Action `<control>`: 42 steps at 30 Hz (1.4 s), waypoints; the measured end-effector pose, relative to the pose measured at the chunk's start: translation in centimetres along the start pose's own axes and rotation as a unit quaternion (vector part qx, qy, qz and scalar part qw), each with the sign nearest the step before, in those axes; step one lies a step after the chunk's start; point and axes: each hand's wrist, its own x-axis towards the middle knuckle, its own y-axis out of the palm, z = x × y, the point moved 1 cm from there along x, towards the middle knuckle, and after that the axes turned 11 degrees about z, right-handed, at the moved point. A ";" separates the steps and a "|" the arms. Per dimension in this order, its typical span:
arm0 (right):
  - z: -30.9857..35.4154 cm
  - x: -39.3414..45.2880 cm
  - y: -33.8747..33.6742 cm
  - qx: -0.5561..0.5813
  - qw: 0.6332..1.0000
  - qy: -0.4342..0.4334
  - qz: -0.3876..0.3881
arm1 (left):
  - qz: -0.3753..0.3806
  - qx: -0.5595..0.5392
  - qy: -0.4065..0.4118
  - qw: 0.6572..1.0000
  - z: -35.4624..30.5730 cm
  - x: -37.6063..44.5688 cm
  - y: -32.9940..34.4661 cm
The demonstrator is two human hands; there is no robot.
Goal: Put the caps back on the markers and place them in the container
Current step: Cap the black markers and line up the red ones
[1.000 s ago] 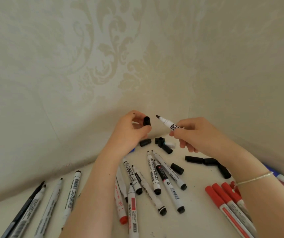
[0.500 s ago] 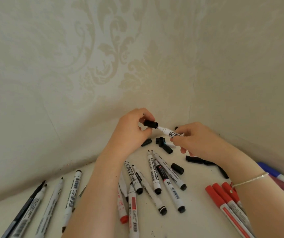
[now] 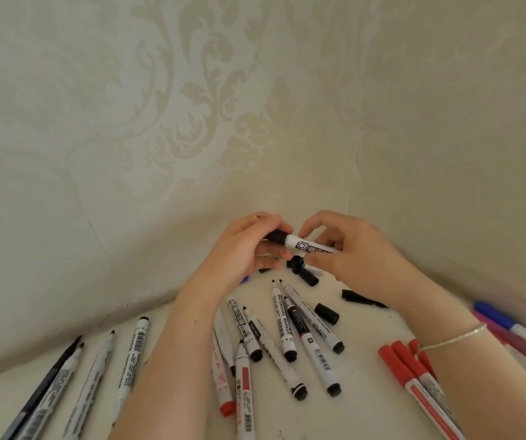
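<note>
Both hands busy above the desk point(image 3: 366, 408): left hand point(image 3: 239, 252) pinching the black cap point(image 3: 276, 235), right hand point(image 3: 353, 252) gripping the white marker point(image 3: 309, 244). Cap apparently on the tip; best pushed straight along the barrel until snug. No container in view.

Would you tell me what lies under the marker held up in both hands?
Below the held marker loose black caps lie on the table. The left hand and right hand cover whatever else lies there.
</note>
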 end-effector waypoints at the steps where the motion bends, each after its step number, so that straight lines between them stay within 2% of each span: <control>1: 0.2 0.0 0.2 -0.014 1.000 -0.008 -0.005 | -0.017 0.005 -0.002 1.000 0.1 0.1 0.2; 7: 1.1 0.0 1.8 -0.077 0.997 -0.014 -0.026 | -0.128 0.132 0.013 0.983 0.3 0.9 0.9; 12: 1.1 0.2 2.5 -0.109 0.992 -0.003 -0.059 | -0.161 0.118 0.013 0.980 0.4 1.2 1.1; 18: 0.8 0.3 3.0 -0.114 0.991 0.012 -0.070 | -0.153 0.121 0.002 0.981 0.7 1.5 1.2; 23: 0.9 0.3 2.7 -0.141 0.989 0.025 -0.042 | -0.124 0.145 -0.003 0.982 0.6 1.5 1.1; 28: 1.1 0.3 2.8 -0.098 0.995 0.000 -0.020 | -0.076 0.146 -0.002 0.986 0.2 1.1 1.1; 31: 1.3 0.4 3.1 -0.041 0.999 -0.005 -0.026 | -0.081 0.111 0.010 0.990 0.1 0.9 1.0; 35: 1.6 0.4 3.2 0.017 0.999 0.018 -0.022 | -0.108 0.102 0.014 0.989 0.0 0.8 0.9; 39: 1.2 -0.8 1.6 -0.031 0.997 0.070 -0.030 | -0.126 0.150 -0.011 0.981 0.1 1.1 0.8; 42: 0.0 -3.0 -1.0 -0.070 0.984 0.157 -0.045 | -0.086 0.204 -0.048 0.974 0.4 1.4 1.2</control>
